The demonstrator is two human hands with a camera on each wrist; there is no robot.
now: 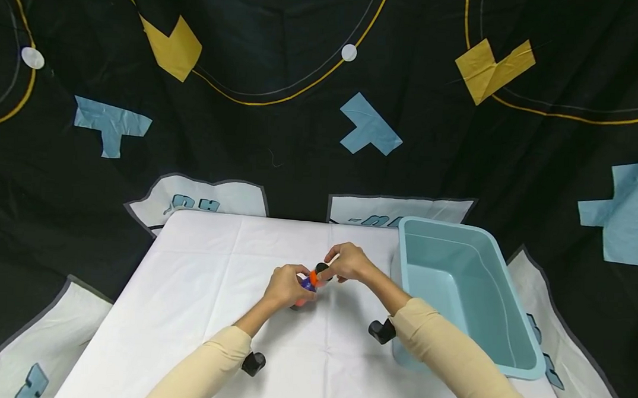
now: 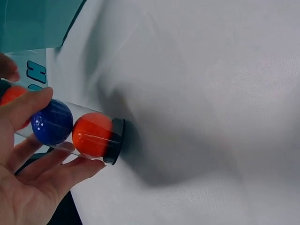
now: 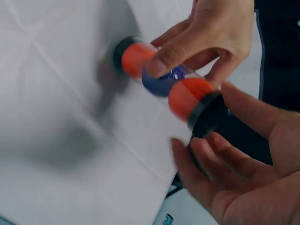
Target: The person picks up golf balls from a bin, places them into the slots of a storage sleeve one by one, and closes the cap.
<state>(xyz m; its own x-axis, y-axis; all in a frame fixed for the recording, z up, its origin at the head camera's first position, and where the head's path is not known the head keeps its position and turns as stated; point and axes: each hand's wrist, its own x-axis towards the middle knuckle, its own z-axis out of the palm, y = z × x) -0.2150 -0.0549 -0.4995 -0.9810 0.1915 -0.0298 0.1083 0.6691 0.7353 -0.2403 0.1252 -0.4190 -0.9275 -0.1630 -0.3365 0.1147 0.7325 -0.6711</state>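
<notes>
A clear tube [image 2: 71, 112] holds a blue ball [image 2: 52, 123] between two orange balls, one of them the orange ball [image 2: 91, 135] at the lower end. My left hand [image 1: 285, 288] grips the tube around its middle, thumb over the blue ball. A black cap [image 2: 119, 141] closes the lower end, tilted down towards the white table. At the upper end, by the other orange ball [image 3: 188, 99], my right hand [image 1: 351, 263] pinches a second black cap [image 3: 206, 115] between thumb and fingertips. Blur softens the right hand's contact in the right wrist view.
A light teal plastic bin [image 1: 401, 274] stands on the right of the white table [image 1: 186, 300], beside my right forearm. Black wrist devices show below both sleeves. A dark cloth backdrop [image 1: 278, 155] with tape marks hangs behind the table.
</notes>
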